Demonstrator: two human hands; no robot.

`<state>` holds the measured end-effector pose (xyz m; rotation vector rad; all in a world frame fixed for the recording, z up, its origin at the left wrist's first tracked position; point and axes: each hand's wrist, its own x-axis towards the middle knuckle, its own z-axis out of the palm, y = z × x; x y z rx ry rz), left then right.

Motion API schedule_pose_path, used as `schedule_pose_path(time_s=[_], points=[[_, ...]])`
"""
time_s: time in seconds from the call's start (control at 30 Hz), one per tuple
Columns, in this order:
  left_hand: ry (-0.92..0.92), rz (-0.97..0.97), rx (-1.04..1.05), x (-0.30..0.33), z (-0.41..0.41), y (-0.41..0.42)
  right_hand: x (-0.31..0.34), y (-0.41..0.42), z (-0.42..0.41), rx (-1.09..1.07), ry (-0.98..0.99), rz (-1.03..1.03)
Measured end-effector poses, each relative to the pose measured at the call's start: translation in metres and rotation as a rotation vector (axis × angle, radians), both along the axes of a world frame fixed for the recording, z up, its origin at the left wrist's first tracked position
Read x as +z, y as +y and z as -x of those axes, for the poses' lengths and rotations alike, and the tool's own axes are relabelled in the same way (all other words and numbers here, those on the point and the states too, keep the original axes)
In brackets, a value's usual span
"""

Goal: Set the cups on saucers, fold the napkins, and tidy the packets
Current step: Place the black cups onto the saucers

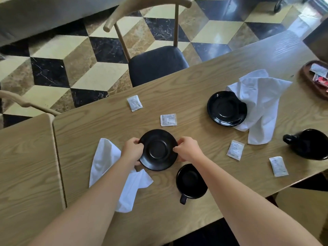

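Four white packets lie loose on the wooden table (204,89), each printed with small dark text too blurred to read: one (168,120) just beyond the hands, one (134,103) farther out to their left, and two (235,150) (278,166) well off to the right of the right hand. At the far right edge a dark oval wooden tray (305,77) holds a few more packets (320,75), white and red, with no legible lettering.

The left hand (132,151) pinches the left rim of an empty black saucer (158,150), and the right hand (187,148) pinches its right rim; whether the saucer rests on the table or is lifted cannot be told. Under the left forearm lies a crumpled white napkin (106,157). Just nearer than the right hand, partly under that forearm, stands an empty black cup (189,181), handle toward the person. Far to the right, a second empty saucer (225,110) sits partly on another rumpled napkin (260,103), and a second black cup (308,143) stands beyond the packets.
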<state>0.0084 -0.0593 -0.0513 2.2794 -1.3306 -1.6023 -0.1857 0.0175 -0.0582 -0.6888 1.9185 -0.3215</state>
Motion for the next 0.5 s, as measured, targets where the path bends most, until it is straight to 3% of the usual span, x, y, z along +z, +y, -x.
schedule_pose_path(time_s=[0.2, 0.37, 0.5], points=[[-0.008, 0.101, 0.002, 0.004, 0.002, 0.008, -0.005, 0.008, -0.001, -0.081, -0.027, 0.081], [0.22, -0.035, 0.128, 0.023, 0.015, 0.004, 0.006, 0.015, 0.019, -0.251, -0.097, 0.185], [0.372, -0.02, 0.079, 0.032, 0.029, 0.01, 0.018, 0.033, 0.048, -0.375, -0.21, 0.272]])
